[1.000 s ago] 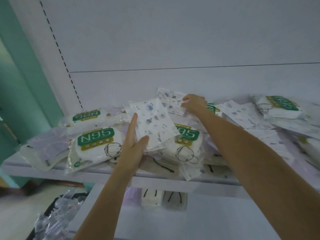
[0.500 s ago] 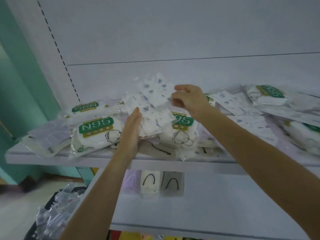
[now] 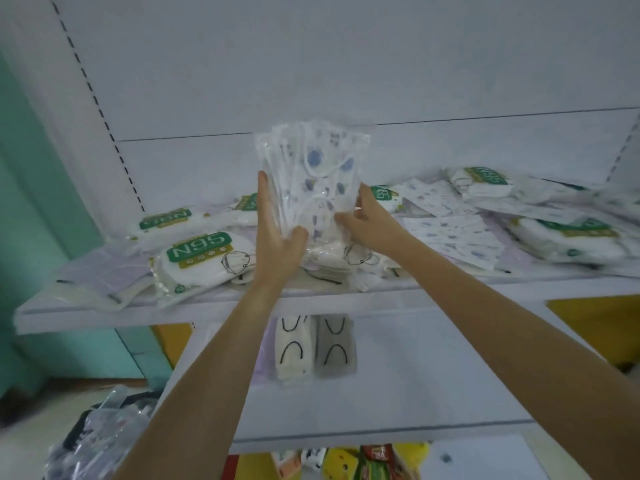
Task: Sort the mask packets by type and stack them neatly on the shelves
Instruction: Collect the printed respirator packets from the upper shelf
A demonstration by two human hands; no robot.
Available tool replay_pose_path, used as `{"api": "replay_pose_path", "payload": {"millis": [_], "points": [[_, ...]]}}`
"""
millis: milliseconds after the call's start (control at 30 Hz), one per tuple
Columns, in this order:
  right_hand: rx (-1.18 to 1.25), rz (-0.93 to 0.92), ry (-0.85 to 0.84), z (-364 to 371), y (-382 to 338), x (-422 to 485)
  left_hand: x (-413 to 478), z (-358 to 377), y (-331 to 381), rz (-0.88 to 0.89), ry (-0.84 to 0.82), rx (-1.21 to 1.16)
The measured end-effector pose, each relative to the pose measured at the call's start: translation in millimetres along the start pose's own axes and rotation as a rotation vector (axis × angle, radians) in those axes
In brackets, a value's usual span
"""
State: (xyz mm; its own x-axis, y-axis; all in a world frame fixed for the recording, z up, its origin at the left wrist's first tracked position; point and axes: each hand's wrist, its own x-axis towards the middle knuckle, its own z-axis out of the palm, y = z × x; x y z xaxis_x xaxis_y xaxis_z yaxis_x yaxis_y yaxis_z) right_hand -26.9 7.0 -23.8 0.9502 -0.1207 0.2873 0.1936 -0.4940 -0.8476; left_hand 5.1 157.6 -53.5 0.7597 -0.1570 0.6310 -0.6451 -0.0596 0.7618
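A small stack of clear packets with blue-patterned white masks (image 3: 311, 174) stands upright above the upper shelf (image 3: 104, 311). My left hand (image 3: 277, 233) grips its left edge, thumb across the front. My right hand (image 3: 367, 223) holds the right edge with curled fingers. Below them lie N95 packets (image 3: 204, 258) with green labels, and more patterned packets (image 3: 457, 233) are spread to the right.
More N95 packets (image 3: 481, 181) lie at the back right. On the lower shelf (image 3: 381, 403) stand a cream mask packet (image 3: 292, 348) and a grey one (image 3: 335, 348). A dark bin of clear packets (image 3: 97, 441) sits at the lower left. A teal wall (image 3: 34, 202) is on the left.
My right hand brought a second patterned packet over to the one in my left hand. Both hands now hold the packets together upright, raised above the shelf pile.
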Motion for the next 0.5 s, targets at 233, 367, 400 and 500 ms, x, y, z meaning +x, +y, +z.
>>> {"api": "replay_pose_path", "payload": {"millis": [233,367,400,500], "points": [[0.116,-0.191,0.107,39.7,-29.5,-57.3,-27.2,-48.0,25.4,-0.131,-0.225,-0.144],[0.081,-0.230,-0.064,96.9,-7.8,-119.9,-114.0,-89.9,9.7,-0.247,-0.249,-0.229],[0.069,-0.221,-0.108,113.7,3.2,-133.9,-135.7,-100.8,0.9,-0.283,-0.227,-0.224],[0.120,-0.104,-0.260,168.2,36.7,-168.5,-191.7,-128.0,-37.3,-0.435,-0.189,-0.163]]}}
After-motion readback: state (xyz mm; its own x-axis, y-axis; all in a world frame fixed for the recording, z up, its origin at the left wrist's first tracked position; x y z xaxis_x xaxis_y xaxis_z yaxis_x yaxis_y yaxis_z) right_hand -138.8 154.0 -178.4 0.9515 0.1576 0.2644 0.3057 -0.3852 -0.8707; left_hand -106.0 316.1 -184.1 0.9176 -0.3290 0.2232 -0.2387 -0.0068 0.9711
